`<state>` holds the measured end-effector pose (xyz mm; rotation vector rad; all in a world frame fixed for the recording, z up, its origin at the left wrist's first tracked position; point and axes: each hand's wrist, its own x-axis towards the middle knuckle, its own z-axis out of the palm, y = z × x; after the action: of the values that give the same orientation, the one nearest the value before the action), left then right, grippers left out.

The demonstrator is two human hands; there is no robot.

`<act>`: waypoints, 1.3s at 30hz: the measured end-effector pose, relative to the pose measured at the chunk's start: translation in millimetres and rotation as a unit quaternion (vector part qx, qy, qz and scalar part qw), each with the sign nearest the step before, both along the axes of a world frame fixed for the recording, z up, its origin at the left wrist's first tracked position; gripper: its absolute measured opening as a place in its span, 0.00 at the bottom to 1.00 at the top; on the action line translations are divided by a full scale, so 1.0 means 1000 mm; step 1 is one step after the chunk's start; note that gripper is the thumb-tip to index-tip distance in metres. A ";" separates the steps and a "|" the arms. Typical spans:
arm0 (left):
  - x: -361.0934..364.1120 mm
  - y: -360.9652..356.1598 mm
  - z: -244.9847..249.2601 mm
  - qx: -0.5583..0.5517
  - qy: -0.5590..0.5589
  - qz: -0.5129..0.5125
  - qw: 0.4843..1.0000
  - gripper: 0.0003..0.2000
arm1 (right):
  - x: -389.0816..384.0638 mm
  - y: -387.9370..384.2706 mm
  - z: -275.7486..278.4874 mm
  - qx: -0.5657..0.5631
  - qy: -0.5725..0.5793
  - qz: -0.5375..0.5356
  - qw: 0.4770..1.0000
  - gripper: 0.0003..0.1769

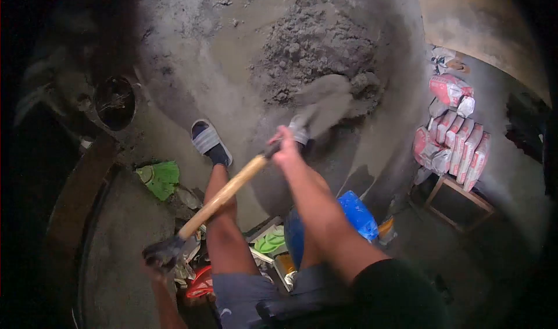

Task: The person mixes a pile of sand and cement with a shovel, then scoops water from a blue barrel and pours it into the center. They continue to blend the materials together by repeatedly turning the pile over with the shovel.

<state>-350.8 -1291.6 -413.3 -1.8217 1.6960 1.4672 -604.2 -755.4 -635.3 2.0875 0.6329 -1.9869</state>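
A shovel (226,192) slants across my view, its wooden shaft running from lower left to upper right. My right hand (282,145) is wrapped round the shaft near the blade. At the dark grip on the other end, my left hand (156,271) is closed, partly hidden by the grip. The blurred grey blade (326,101) lies against the lower edge of a heap of crumbly grey mortar mix (317,41). A sandalled foot (206,138) stands left of the shaft; the other foot is mostly hidden behind my right hand.
Red-and-white bags (459,143) stand in a row at the right, beside a framed dark panel (459,202). A green broom head (160,179) and a dark bucket (114,103) are at the left. Blue plastic (357,216) and green slippers (270,240) lie near my legs.
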 end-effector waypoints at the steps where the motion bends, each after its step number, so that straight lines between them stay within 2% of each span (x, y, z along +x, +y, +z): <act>1: 0.008 -0.017 0.027 -0.064 -0.057 0.056 0.995 0.21 | 0.009 -0.035 -0.011 -0.074 -0.036 0.007 0.997 0.16; 2: 0.017 -0.029 0.054 -0.099 -0.071 0.078 0.989 0.21 | 0.019 -0.073 -0.018 -0.109 -0.052 -0.025 0.992 0.15; 3: 0.026 -0.038 0.081 -0.128 -0.074 0.080 0.986 0.21 | 0.030 -0.108 -0.021 -0.155 -0.054 -0.005 0.986 0.14; 4: 0.032 -0.044 0.111 -0.161 -0.077 0.082 0.980 0.21 | 0.058 -0.145 -0.053 -0.190 -0.025 0.031 0.981 0.14; 6: 0.036 -0.042 0.156 -0.233 -0.080 0.075 0.966 0.21 | 0.059 -0.196 -0.033 -0.212 -0.046 0.006 0.976 0.13; 7: 0.029 -0.035 0.167 -0.260 -0.082 0.065 0.960 0.21 | 0.067 -0.212 -0.039 -0.293 -0.013 -0.032 0.956 0.12; 9: 0.009 -0.015 0.176 -0.302 -0.083 0.046 0.949 0.22 | 0.071 -0.221 -0.051 -0.292 0.003 -0.032 0.956 0.13; 11: -0.011 0.007 0.151 -0.310 -0.072 0.022 0.948 0.23 | 0.055 -0.168 -0.062 -0.276 0.018 -0.009 0.961 0.13; 13: -0.031 0.031 0.071 -0.262 -0.059 -0.016 0.963 0.23 | 0.033 -0.060 -0.107 -0.250 0.035 0.016 0.967 0.13; 14: -0.034 0.042 0.017 -0.236 -0.057 -0.059 0.968 0.24 | -0.007 0.023 -0.105 -0.206 -0.024 -0.010 0.978 0.12; 15: -0.064 0.123 -0.041 -0.233 0.031 -0.218 0.947 0.22 | -0.024 0.087 -0.126 -0.112 -0.009 -0.010 0.994 0.11; 16: -0.124 0.177 -0.077 -0.043 -0.098 0.052 0.993 0.19 | -0.035 0.154 -0.160 -0.111 0.022 0.002 0.994 0.12; 17: -0.118 0.196 -0.131 0.032 0.030 0.056 0.997 0.16 | -0.041 0.208 -0.191 -0.052 0.061 0.016 0.997 0.12; 18: -0.141 0.243 -0.148 0.131 0.030 0.080 0.988 0.14 | -0.060 0.240 -0.177 -0.043 0.036 0.039 0.998 0.12; 20: -0.142 0.280 -0.180 0.037 0.029 0.128 0.991 0.14 | -0.049 0.266 -0.207 0.004 0.066 0.040 0.997 0.10; 24: -0.096 0.268 -0.197 0.025 0.043 0.146 0.988 0.14 | -0.031 0.248 -0.189 0.017 0.083 0.052 0.995 0.10; 25: -0.088 0.260 -0.198 0.010 0.027 0.122 0.992 0.15 | -0.024 0.242 -0.181 0.028 0.053 0.049 0.997 0.10; 26: -0.075 0.253 -0.197 -0.002 0.009 0.096 0.995 0.17 | -0.014 0.240 -0.168 0.042 0.022 0.045 0.998 0.10; 30: -0.024 0.233 -0.183 0.008 -0.001 0.115 0.993 0.18 | 0.000 0.228 -0.112 0.045 0.051 0.080 0.994 0.09; 32: -0.001 0.224 -0.179 -0.035 -0.037 0.121 0.991 0.21 | 0.001 0.223 -0.086 0.049 0.021 0.062 0.997 0.08; 34: -0.012 0.228 -0.168 -0.015 -0.043 0.108 0.993 0.23 | -0.008 0.218 -0.067 0.047 0.052 0.062 0.996 0.08; 36: -0.030 0.238 -0.146 0.000 -0.097 0.120 0.988 0.24 | -0.012 0.213 -0.049 0.062 0.037 0.066 0.995 0.08; 37: -0.019 0.223 -0.151 0.079 -0.157 0.094 0.980 0.26 | -0.015 0.212 -0.043 0.077 0.037 0.076 0.993 0.09; 38: -0.009 0.212 -0.159 0.080 -0.154 0.092 0.981 0.26 | -0.020 0.210 -0.038 0.079 0.040 0.074 0.993 0.09; 39: -0.012 0.210 -0.157 0.152 -0.183 0.079 0.968 0.27 | -0.025 0.207 -0.032 0.129 0.037 0.114 0.984 0.11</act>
<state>-362.6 -1081.9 -570.8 -1.9390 1.1107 1.2623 -629.2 -548.6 -667.8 1.9731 1.1435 -1.9478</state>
